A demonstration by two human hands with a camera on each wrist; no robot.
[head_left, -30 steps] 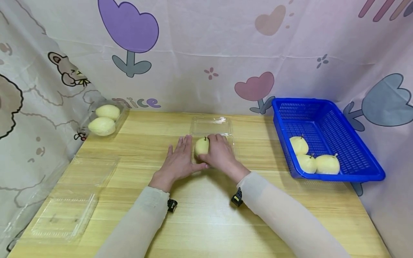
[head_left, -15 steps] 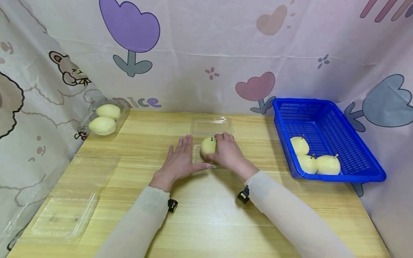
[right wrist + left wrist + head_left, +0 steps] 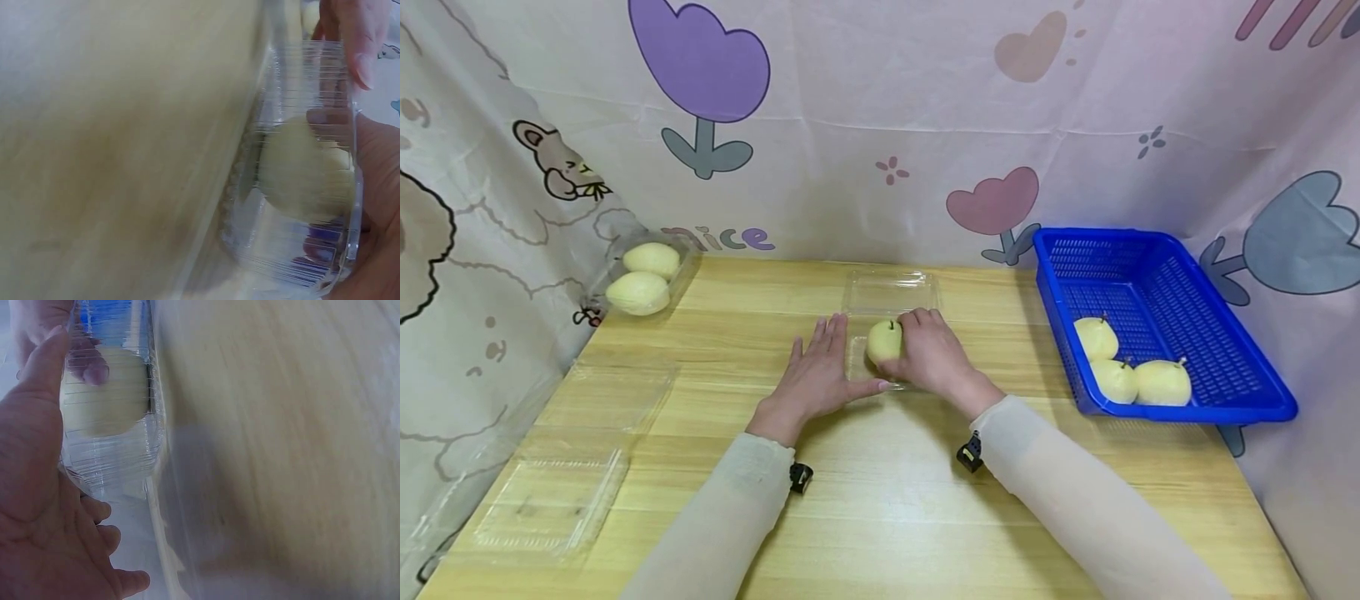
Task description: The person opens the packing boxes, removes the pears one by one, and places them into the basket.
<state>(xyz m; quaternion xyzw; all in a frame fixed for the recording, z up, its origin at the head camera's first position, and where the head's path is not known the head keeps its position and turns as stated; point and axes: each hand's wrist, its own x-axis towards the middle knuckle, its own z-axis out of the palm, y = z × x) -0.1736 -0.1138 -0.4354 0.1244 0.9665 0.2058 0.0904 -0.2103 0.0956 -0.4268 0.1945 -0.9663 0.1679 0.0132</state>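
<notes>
A pale yellow pear (image 3: pixel 883 342) stands stem up in a clear plastic clamshell box (image 3: pixel 857 357) at mid-table, its lid laid back toward the wall. My right hand (image 3: pixel 931 354) grips the pear from the right, thumb in front. In the right wrist view the pear (image 3: pixel 290 169) shows through the ribbed box wall; whether a second pear lies behind it I cannot tell. My left hand (image 3: pixel 816 379) rests along the box's left side with fingers straight, its thumb stretched across the front edge. Through the wall in the left wrist view, right-hand fingers touch the pear (image 3: pixel 115 400).
A blue basket (image 3: pixel 1052 321) at the right holds several pears (image 3: pixel 1162 382). At the far left corner, a clear box (image 3: pixel 683 271) contains two pears (image 3: pixel 638 293). Another clear box (image 3: pixel 550 500) lies opened at the near left. A printed curtain (image 3: pixel 850 100) hangs along the back.
The right hand and the pear have shifted a little to the right inside the box, then stayed nearly still. The left hand has stayed in place.
</notes>
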